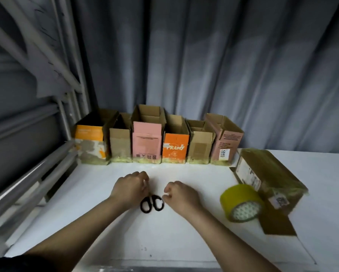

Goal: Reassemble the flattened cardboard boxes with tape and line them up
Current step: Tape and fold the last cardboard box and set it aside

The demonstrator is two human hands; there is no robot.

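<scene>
6 matt cardboard boxes (157, 138), glossy yellowish tape roll (241, 203), smooth white surface (184, 232), black plastic-handled scissors (151, 203), grey cloth curtain (204, 65).

- Left hand (130, 188), right hand (181, 194): bare, no rings or watch seen.
- Forearms bare.
- Dark sleeve (17, 264) on left arm, at the desk's (105, 222) near edge.
</scene>
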